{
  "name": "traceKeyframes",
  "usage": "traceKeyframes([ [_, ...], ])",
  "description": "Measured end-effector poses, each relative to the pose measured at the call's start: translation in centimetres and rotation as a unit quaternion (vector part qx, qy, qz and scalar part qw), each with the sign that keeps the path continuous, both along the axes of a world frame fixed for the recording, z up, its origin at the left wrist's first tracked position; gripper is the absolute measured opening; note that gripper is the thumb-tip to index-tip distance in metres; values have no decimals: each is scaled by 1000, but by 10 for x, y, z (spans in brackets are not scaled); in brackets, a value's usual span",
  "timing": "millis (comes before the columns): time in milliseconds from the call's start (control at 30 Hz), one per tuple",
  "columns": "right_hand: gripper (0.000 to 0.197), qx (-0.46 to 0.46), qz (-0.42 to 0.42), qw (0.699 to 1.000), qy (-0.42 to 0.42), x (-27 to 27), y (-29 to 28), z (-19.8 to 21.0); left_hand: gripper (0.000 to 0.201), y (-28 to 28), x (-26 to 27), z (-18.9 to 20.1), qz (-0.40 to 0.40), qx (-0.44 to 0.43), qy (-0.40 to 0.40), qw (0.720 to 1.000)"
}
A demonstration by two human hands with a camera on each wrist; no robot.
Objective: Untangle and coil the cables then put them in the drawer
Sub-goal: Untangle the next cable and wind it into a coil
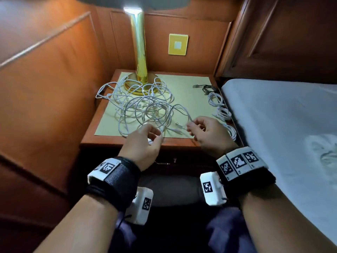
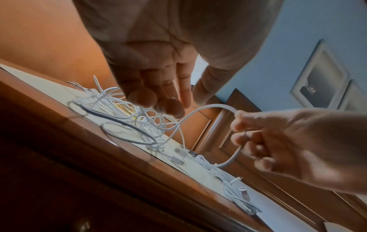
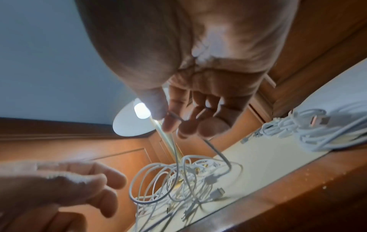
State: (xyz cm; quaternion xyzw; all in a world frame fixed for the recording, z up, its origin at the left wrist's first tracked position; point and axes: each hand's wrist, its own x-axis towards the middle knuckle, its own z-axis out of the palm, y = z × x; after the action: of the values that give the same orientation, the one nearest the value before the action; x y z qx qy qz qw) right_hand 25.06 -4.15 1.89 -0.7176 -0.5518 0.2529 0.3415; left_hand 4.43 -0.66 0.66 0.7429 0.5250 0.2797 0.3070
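The drawer (image 1: 164,162) sat nearest, closed beneath the front edge of the nightstand (image 1: 175,143), with its metal pull showing between the two wrists; nothing had gone into it yet.

Just above that edge, the right hand (image 1: 206,133) pinched a white cable (image 2: 208,108) between thumb and fingertips, with the remaining fingers curled under it. This grip probably served to lift one strand clear of the pile so that its run could be traced. The left hand (image 1: 144,141) hovered just beside it with fingers loosely bent and slightly spread. The left wrist view showed no strand inside that hand, although the head view suggested that its fingertips touched a cable. It appeared placed to receive or steady the strand.

Beyond the hands, the tangled cables (image 1: 140,105) lay on a pale mat (image 1: 189,92), with several plugs (image 1: 179,126) loose at the near side. The far loops lay around and against the base of the brass lamp (image 1: 140,70), which would likely snag any strand pulled straight toward the person.

Along the right edge of the mat, coiled white cables (image 1: 218,106) and a dark cable (image 1: 206,87) lay well apart from the tangle, presumably sorted and awaiting the drawer. A bed (image 1: 282,115) bordered the nightstand on the right, and a yellow wall plate (image 1: 177,44) was fixed behind the lamp.
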Motion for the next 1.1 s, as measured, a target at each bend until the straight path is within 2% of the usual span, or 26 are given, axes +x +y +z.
traceKeyframes([
  [133, 46, 120, -61, 991, 2, -1, -35, 14, 39, -4, 1, 4, -9, -16, -14, 1000],
  [233, 61, 160, -69, 983, 58, -5, -50, 16, 66, -2, 7, 4, -28, 5, -27, 999],
  [300, 70, 171, -66, 978, 95, -7, -51, 17, 75, 1, 14, 3, -45, 11, -38, 998],
  [367, 78, 199, -73, 964, 158, -8, -47, 20, 64, 8, 21, 0, -36, -1, 1, 999],
  [467, 86, 254, -122, 923, 263, -2, -34, 22, 29, 23, 26, -4, -10, -32, 110, 993],
  [500, 84, 267, -149, 907, 289, 2, -28, 22, 23, 30, 26, -6, 6, -35, 131, 991],
  [567, 63, 289, -199, 881, 317, 14, -15, 21, 21, 46, 23, -8, 53, -43, 131, 989],
  [633, 45, 316, -212, 870, 314, 25, -5, 20, 30, 58, 22, -4, 80, -35, 84, 993],
  [667, 41, 323, -212, 874, 294, 30, -1, 19, 34, 61, 23, -1, 82, -19, 33, 996],
  [733, 31, 318, -199, 898, 231, 37, 7, 14, 37, 60, 27, 5, 79, 9, -123, 989],
  [833, 24, 268, -128, 945, 137, 31, 16, 8, 31, 52, 36, 13, 53, -13, -314, 948],
  [933, 10, 162, -60, 985, -24, 18, 19, 2, 31, 40, 41, 23, -5, -61, -434, 899],
  [1000, 19, 102, -35, 992, -62, 13, 23, -3, 40, 32, 41, 25, -36, -95, -457, 884],
  [1100, 64, 68, -8, 996, -50, 9, 31, -5, 40, 21, 38, 26, -117, -125, -422, 890],
])
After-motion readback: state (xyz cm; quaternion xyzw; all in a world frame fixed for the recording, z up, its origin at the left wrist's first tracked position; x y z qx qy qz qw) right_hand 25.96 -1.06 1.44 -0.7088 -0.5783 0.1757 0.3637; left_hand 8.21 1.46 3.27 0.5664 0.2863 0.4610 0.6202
